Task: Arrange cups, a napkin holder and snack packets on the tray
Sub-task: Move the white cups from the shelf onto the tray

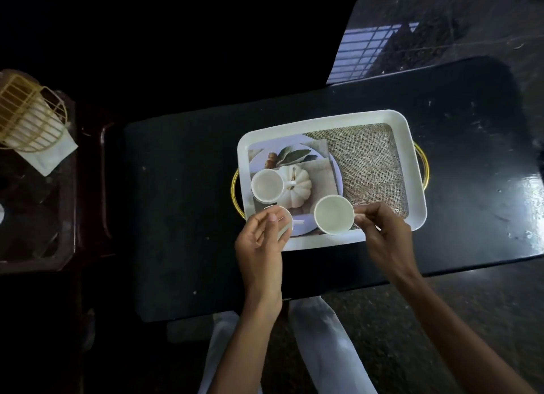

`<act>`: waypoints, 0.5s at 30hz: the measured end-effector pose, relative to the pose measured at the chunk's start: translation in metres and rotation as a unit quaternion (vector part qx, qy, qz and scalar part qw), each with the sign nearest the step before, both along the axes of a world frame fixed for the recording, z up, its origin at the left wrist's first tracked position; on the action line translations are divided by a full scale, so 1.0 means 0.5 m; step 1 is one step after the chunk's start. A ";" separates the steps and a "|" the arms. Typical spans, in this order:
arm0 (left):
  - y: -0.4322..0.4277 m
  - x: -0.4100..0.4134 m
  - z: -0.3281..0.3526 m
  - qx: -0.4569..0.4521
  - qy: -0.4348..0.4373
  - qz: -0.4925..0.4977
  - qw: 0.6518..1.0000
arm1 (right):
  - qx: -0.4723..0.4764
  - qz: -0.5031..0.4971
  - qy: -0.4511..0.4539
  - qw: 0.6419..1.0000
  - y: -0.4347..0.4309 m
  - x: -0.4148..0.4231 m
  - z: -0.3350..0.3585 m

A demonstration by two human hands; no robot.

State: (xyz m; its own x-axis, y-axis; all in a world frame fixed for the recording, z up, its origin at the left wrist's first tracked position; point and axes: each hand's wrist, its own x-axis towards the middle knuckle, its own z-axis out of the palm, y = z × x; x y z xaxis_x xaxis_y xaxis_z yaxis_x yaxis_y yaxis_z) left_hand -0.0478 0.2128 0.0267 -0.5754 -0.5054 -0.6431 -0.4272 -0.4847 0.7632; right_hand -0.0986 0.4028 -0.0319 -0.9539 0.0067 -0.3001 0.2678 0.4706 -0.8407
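Note:
A white tray with gold handles and a printed pumpkin picture lies on a black table. Three white cups are on it. One cup stands upright at the tray's left. A second cup is near the front edge, and my right hand pinches its handle. A third cup sits at the front left corner, partly hidden by my left hand, whose fingers curl over it. A gold wire napkin holder with white napkins stands far left, off the tray. No snack packets are visible.
The black table is glossy at its right end. A dark side table at the left carries the napkin holder. The tray's right half shows a burlap print with nothing on it. My white-clad legs are below the table edge.

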 end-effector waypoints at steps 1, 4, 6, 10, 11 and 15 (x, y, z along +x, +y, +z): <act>-0.005 0.002 -0.001 0.000 0.000 0.007 1.000 | -0.003 0.004 -0.003 1.000 0.001 0.001 -0.005; -0.015 0.005 -0.002 -0.006 0.001 0.013 1.000 | -0.005 0.016 -0.011 1.000 0.001 0.005 -0.013; -0.020 0.007 -0.004 -0.011 0.003 0.014 1.000 | -0.003 0.024 -0.012 1.000 0.001 0.006 -0.013; -0.026 0.009 -0.004 -0.017 0.010 0.015 1.000 | 0.003 0.034 -0.015 0.999 0.003 0.008 -0.021; -0.027 0.010 -0.004 -0.019 0.012 0.014 1.000 | 0.007 0.033 -0.018 0.999 0.005 0.008 -0.025; -0.030 0.017 -0.004 -0.022 0.017 0.019 0.999 | 0.021 0.039 -0.029 0.999 0.010 0.010 -0.036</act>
